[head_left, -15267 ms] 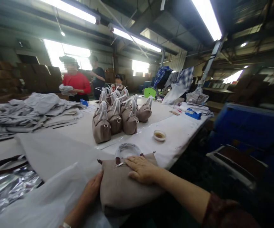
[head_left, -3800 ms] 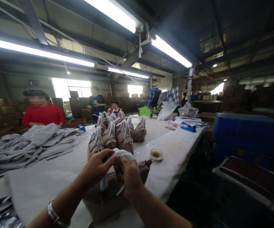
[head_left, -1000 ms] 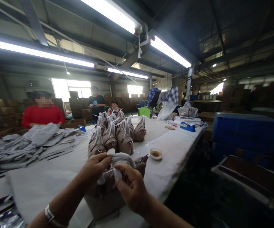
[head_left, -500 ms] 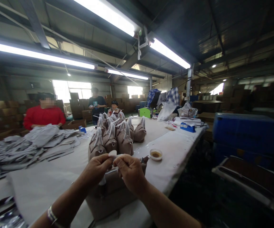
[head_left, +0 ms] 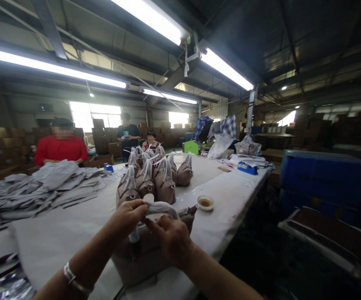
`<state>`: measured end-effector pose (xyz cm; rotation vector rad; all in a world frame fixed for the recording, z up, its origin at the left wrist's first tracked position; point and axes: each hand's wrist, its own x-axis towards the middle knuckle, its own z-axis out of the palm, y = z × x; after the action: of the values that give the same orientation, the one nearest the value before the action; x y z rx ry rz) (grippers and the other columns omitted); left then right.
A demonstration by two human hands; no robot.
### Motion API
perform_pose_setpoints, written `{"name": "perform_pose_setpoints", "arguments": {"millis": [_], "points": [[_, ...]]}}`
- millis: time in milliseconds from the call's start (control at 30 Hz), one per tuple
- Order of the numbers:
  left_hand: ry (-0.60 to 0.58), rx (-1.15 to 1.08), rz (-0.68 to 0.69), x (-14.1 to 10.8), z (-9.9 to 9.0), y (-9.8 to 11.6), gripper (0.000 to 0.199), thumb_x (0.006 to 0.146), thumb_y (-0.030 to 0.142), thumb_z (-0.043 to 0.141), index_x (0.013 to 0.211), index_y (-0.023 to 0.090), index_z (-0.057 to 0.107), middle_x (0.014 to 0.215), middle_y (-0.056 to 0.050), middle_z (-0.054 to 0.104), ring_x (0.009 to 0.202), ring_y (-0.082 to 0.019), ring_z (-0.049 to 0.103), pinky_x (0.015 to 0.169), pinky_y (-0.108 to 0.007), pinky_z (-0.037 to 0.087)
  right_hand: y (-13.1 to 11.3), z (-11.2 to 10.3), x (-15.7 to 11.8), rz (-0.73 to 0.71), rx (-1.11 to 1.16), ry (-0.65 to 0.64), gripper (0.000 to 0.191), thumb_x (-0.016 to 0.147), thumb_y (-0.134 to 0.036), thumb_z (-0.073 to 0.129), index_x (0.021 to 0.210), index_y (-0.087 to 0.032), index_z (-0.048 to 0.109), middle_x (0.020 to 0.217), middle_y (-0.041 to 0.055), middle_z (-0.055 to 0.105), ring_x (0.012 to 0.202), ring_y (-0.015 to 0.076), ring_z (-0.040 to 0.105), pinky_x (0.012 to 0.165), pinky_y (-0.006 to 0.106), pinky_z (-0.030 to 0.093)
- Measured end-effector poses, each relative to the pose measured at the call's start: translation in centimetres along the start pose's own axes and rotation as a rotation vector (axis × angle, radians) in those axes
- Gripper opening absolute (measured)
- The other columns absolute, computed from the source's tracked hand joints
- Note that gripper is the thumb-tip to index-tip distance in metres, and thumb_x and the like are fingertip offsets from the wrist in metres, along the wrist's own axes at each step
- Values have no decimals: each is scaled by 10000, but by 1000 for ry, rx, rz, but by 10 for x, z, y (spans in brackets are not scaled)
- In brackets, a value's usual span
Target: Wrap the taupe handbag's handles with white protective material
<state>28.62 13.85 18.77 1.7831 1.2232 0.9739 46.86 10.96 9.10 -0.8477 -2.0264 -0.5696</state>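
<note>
A taupe handbag (head_left: 149,262) stands at the near edge of the table, its handle (head_left: 163,207) wrapped in white material. My left hand (head_left: 132,214) is closed in a pinch on the left part of that handle. Just above those fingertips a pale rounded tag (head_left: 149,198) sticks up. My right hand (head_left: 174,241) is close below the handle, index finger stretched to the left and the other fingers partly curled; nothing shows between them. A metal ring and zip end lie at the bag's right corner.
Several similar handbags (head_left: 164,187) with wrapped handles stand just beyond. A small bowl (head_left: 205,203) of brownish stuff is to the right on the white table (head_left: 196,225). Grey pieces (head_left: 55,183) lie heaped at left. A person in red (head_left: 60,150) and two others are across the table.
My right hand has come off its pinch on the handle and moved slightly down, index finger extended. The wrapped handle now shows as an arch. My left hand keeps its pinch.
</note>
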Motion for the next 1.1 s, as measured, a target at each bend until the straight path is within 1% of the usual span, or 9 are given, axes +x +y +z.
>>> {"name": "perform_pose_setpoints", "arguments": {"millis": [167,333,467,633,700,800,900,967,1100], "points": [[-14,11,-39,-1,2,6,389,732,529,610,702,158,722,595,-29,614,601,-195,551,598,-298,391,8,21,-4,1,-42,89,465,1018,-173,474,1465,-252,569,868,67,650,668,209,595,582,312,479],[-42,-41,-85,-2,3,9,388,694,547,637,661,164,689,564,-11,577,566,-170,504,579,-282,360,2,14,4,7,38,144,402,1019,-218,490,1385,-275,648,804,49,637,659,190,585,605,299,487],[-51,-72,-94,0,3,3,370,683,529,658,683,160,684,584,-5,576,573,-162,490,566,-274,351,-10,-1,17,108,318,222,338,1013,-238,479,1205,-241,757,826,67,621,714,190,608,640,302,523],[-95,-96,-17,0,3,-3,344,743,497,669,753,154,702,662,-10,613,636,-170,525,609,-279,391,-22,-19,37,263,775,381,220,1003,-212,562,1040,-214,779,984,91,716,913,202,689,844,333,572],[-97,-99,10,-3,4,-1,338,769,491,667,752,156,711,675,-12,620,658,-172,535,630,-279,404,-25,-25,43,372,863,366,175,997,-259,619,957,-217,784,910,66,739,868,196,694,837,322,562],[-93,-114,31,-7,5,3,319,766,475,677,682,167,687,639,-5,598,641,-167,518,612,-274,401,-27,-29,50,600,924,307,254,998,-346,624,853,-207,780,784,43,731,752,184,687,733,291,552],[-114,-146,29,-10,6,6,322,762,477,691,677,166,692,659,-20,634,651,-174,540,620,-277,421,-26,-26,52,798,988,243,294,954,-415,650,1079,-171,752,690,13,694,627,173,668,606,267,541],[-129,-152,21,-10,6,7,336,751,492,715,731,157,729,669,-28,651,643,-174,541,611,-276,421,-24,-23,53,874,983,182,480,909,-427,675,1288,-132,658,646,-15,664,561,161,638,541,250,522],[-113,-117,36,-9,4,3,391,750,530,733,797,143,758,660,-24,637,616,-168,520,576,-273,403,-20,-24,56,963,1003,21,568,848,-394,661,1339,-113,609,596,-47,623,415,123,527,367,205,418]]}}
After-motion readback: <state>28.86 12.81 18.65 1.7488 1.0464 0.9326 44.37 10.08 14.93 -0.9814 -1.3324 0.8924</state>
